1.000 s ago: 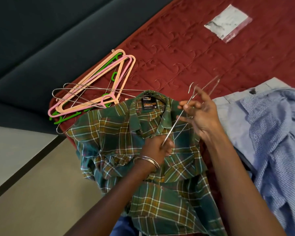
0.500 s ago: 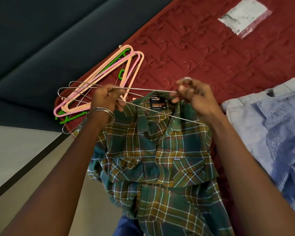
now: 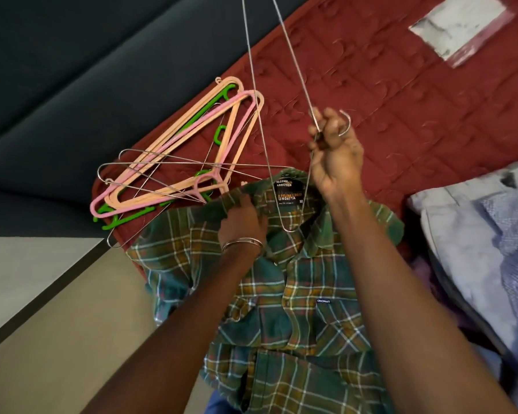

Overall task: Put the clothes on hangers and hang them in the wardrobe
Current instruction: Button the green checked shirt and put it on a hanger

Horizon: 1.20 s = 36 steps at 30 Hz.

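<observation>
At frame centre the right hand (image 3: 335,153) grips the wire hanger (image 3: 290,228) near its hook, long axis upright, lower corner entering the plaid shirt (image 3: 281,294) collar which the left hand (image 3: 243,219) pinches open on the bed (image 3: 401,115)

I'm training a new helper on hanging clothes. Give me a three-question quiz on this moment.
1. True or false: the right hand grips the wire hanger near its hook.
2. What does the left hand hold? A) a pink hanger B) the collar of the plaid shirt C) nothing
3. Fill in: one rounded end of the wire hanger is at the shirt's ____ opening.

Key: 1 true; 2 B; 3 neck
</observation>
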Each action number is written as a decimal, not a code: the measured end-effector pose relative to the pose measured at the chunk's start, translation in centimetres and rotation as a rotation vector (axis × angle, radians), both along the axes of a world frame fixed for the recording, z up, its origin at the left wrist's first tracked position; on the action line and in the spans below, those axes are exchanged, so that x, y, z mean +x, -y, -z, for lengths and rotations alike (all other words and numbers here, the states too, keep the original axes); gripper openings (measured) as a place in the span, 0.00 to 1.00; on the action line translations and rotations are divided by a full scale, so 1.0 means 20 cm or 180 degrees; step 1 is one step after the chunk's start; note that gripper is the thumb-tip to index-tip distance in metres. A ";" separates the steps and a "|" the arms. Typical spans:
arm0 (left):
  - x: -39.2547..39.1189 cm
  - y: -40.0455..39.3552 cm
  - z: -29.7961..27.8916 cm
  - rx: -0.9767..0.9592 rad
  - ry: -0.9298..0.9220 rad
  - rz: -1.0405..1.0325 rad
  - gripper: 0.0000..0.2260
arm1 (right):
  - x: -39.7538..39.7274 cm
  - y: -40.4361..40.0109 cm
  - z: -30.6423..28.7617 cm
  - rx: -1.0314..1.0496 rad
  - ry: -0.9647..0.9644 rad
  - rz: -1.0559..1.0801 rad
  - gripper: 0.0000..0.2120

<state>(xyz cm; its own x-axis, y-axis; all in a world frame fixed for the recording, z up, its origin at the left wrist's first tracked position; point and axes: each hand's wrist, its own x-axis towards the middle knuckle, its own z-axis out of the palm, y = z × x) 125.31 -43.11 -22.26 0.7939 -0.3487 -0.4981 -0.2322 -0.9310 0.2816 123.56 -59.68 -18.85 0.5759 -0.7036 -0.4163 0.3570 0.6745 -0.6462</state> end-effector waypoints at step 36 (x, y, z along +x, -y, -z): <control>0.38 0.16 -0.29 -0.1519 0.0677 -0.0249 0.09 | -0.11 0.04 0.00 -0.1229 -0.1980 -0.2537 0.15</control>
<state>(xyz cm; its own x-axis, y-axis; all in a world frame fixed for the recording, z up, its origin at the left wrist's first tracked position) 132.90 -46.23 -16.40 0.8929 -0.4329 -0.1234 -0.2653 -0.7275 0.6327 121.42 -60.38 -18.89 0.6900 -0.3665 -0.6242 -0.5582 0.2795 -0.7812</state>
